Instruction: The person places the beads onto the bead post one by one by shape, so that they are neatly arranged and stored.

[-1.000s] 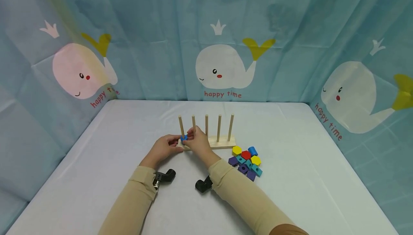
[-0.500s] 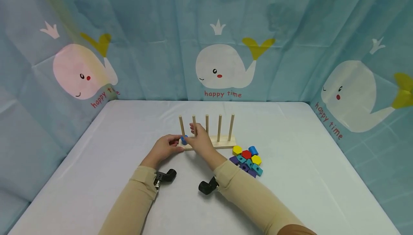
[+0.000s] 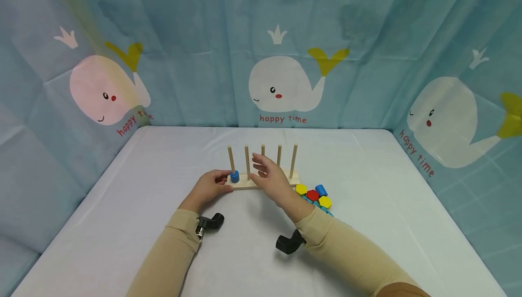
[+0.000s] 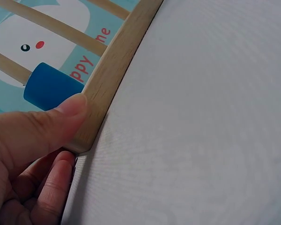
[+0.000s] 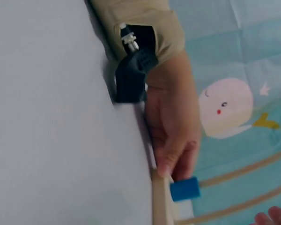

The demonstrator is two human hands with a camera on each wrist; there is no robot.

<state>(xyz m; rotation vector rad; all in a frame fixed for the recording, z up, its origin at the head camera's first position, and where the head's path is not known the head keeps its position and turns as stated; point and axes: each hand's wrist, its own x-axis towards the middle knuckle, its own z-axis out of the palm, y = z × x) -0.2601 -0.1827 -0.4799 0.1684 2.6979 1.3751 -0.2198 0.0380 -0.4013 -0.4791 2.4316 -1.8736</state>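
Observation:
My left hand (image 3: 207,189) grips the left end of a wooden peg stand (image 3: 244,186); in the left wrist view the thumb presses the front of its base (image 4: 107,77) and the other fingers curl at its end. Upright pegs rise in a row from the base. A blue cylinder block (image 3: 234,177) sits at the bottom of the leftmost peg (image 3: 231,157), beside the left hand. My right hand (image 3: 275,183) holds nothing, its fingers spread loosely in front of the middle pegs. Only its fingertips (image 5: 276,215) show at the corner of the right wrist view.
To the right of the stand lies a group of loose blocks: yellow hexagons (image 3: 325,202), a red hexagon (image 3: 312,195), a blue cylinder (image 3: 321,190) and teal pieces, partly behind the right forearm. A white cloth (image 3: 163,165) covers the table, with whale-print curtains (image 3: 195,84) around it.
The right hand has let go of the blue cylinder on the leftmost peg and moved right, its fingers opening. My left hand stays on the stand.

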